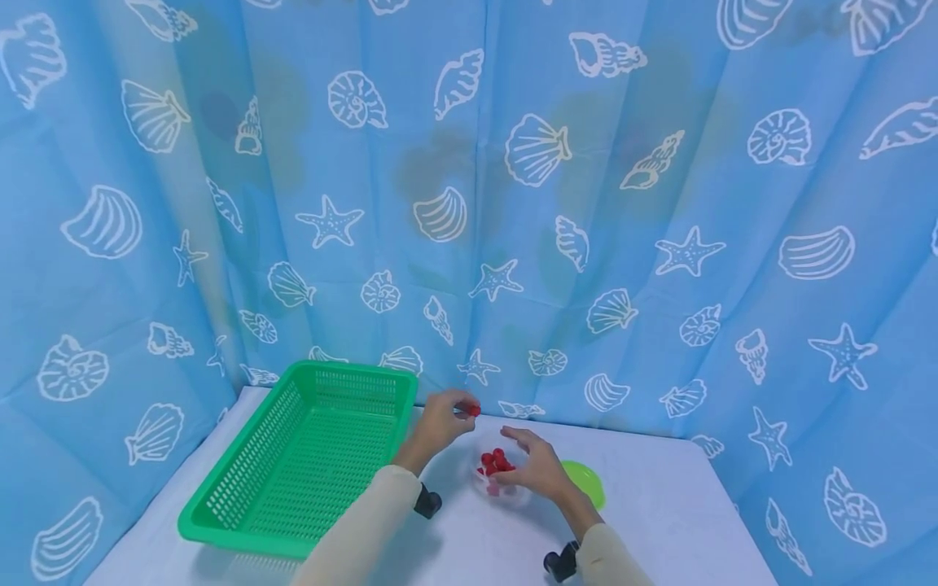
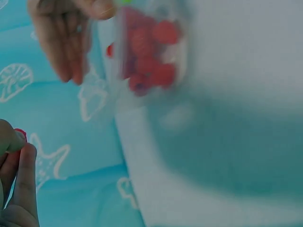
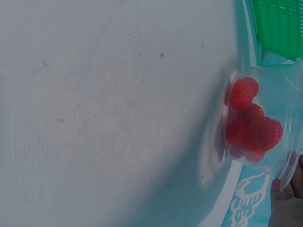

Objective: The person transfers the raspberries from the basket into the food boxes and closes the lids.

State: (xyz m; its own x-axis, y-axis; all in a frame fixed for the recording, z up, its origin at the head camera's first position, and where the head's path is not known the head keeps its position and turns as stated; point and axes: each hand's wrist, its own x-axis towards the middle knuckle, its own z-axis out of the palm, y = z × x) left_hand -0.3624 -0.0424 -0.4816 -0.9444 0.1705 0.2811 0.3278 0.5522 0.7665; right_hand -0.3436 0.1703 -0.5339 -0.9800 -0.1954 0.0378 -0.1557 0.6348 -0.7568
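Observation:
A red raspberry is pinched between the thumb and fingers of my left hand, raised beyond the clear plastic cup. Several more raspberries lie inside the cup, which stands on the white table. My right hand is at the cup's right side, thumb near the rim and fingers stretched out past it. In the right wrist view its fingertips appear at the rim. The left wrist view shows those fingers extended, not curled around the cup.
A large green plastic basket stands on the left of the white table. A lime-green round lid lies behind my right wrist. A blue curtain with white shell drawings hangs around the table's back and sides.

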